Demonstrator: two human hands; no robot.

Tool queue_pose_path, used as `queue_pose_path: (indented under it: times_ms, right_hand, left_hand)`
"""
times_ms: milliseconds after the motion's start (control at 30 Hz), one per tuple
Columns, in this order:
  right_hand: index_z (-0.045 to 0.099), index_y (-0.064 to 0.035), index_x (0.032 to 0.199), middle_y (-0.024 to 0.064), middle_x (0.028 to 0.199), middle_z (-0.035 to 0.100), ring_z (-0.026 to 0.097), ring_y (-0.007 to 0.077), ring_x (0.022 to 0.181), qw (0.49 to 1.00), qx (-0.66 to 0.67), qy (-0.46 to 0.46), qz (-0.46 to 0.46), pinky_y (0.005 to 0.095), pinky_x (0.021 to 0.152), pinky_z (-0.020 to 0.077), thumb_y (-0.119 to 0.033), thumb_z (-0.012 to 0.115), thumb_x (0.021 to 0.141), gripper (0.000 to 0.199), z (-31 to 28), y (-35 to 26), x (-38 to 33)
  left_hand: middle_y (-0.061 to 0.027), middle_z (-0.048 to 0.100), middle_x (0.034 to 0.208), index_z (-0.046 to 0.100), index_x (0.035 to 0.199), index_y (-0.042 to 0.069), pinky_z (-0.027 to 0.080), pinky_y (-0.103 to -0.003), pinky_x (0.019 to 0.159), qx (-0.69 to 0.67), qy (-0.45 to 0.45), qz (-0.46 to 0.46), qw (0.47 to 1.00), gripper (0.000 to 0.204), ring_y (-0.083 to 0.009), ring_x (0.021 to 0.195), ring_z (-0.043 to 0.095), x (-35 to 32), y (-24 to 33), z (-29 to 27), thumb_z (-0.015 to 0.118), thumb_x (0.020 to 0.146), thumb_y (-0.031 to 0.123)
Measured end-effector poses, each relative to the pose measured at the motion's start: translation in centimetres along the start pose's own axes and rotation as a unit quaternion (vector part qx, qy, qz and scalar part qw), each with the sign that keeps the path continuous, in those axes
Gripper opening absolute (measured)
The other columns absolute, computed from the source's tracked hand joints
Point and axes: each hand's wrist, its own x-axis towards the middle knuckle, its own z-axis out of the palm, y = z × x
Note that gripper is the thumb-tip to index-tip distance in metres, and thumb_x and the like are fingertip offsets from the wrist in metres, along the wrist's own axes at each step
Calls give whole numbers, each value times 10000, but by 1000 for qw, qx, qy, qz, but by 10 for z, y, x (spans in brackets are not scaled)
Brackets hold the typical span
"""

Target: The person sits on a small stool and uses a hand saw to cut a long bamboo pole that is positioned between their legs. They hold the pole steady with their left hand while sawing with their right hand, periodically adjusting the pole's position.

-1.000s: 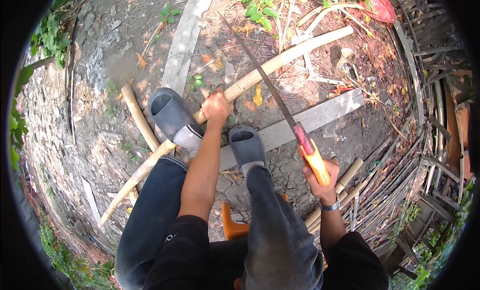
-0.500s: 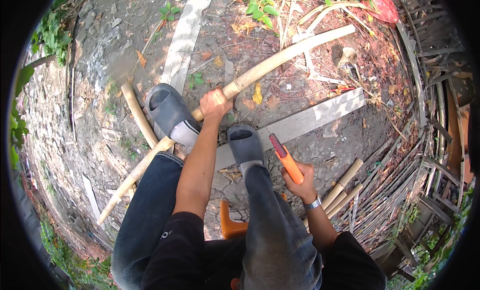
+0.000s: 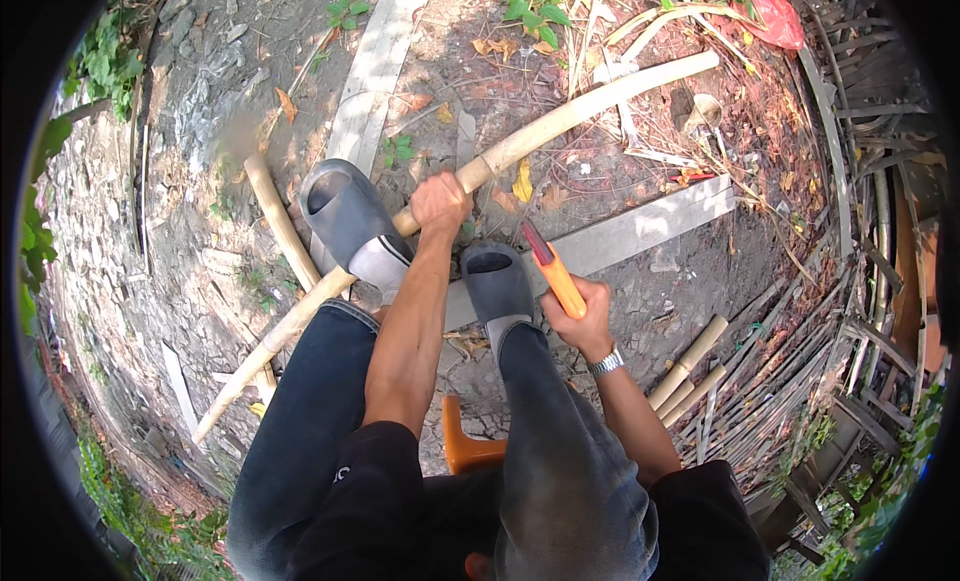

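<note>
A long pale bamboo pole (image 3: 590, 106) slants from near left to far right. My left hand (image 3: 440, 201) is wrapped round it near its middle, beside a node. The pole passes beneath my left ankle, next to the grey slipper (image 3: 345, 216). My right hand (image 3: 583, 314) grips an orange-handled tool (image 3: 562, 286) with a dark red front part, pointing up and away from me. Its blade, if any, cannot be made out. A gap separates the tool from the pole. My right slipper (image 3: 497, 284) rests on a grey plank (image 3: 640, 226).
A shorter bamboo piece (image 3: 280, 221) lies under the pole at left. Cut bamboo pieces (image 3: 690, 366) and a heap of thin sticks (image 3: 770, 391) are at right. Behind my feet is an orange plastic stool (image 3: 465, 446). A second plank (image 3: 375, 76) lies farther off.
My right hand has moved up and left with the orange-handled tool, nearer the bamboo pole. My left hand keeps its grip; the view has shifted slightly.
</note>
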Motion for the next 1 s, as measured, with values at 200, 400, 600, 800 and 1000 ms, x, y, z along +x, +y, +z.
queue_pose_path:
  times_ms: [200, 400, 600, 800, 1000]
  right_hand:
    - [701, 6, 810, 120, 599, 609, 567, 185, 480, 997, 33, 24, -72, 325, 519, 474, -95, 730, 790, 106, 22, 26, 39]
    - [746, 8, 908, 80, 646, 661, 645, 128, 560, 998, 51, 45, 11, 291, 567, 508, -56, 746, 835, 97, 12, -42, 22]
    - [717, 36, 831, 43, 595, 591, 571, 123, 493, 978, 85, 77, -177, 282, 519, 448, 26, 670, 762, 85, -80, -74, -21]
    - [677, 17, 760, 44, 556, 561, 551, 113, 465, 996, 11, 66, -56, 289, 498, 441, -11, 688, 777, 34, -68, -45, -28]
    - [705, -4, 801, 63, 655, 671, 653, 141, 562, 1000, 27, -10, 8, 296, 569, 501, -43, 694, 805, 41, -38, -8, -28]
  left_hand:
    - [-229, 774, 1006, 766, 1041, 64, 612, -471, 852, 28, -4, 3, 1000, 277, -387, 942, 767, 14, -1, -16, 656, 860, 243]
    - [-202, 781, 980, 733, 1039, 74, 620, -464, 829, 31, 28, 6, 999, 250, -373, 915, 774, 5, -4, 1, 670, 859, 235]
    - [-184, 785, 964, 716, 1051, 83, 627, -457, 807, 35, 26, 7, 999, 241, -362, 907, 780, 3, -7, -1, 699, 854, 221]
    - [-179, 784, 961, 721, 1047, 95, 624, -449, 817, 37, 36, 25, 998, 235, -357, 904, 779, 7, -10, 0, 699, 857, 233]
    - [-185, 781, 957, 724, 1031, 98, 616, -459, 841, 46, 24, 14, 999, 234, -362, 923, 773, 7, -8, 1, 682, 865, 256]
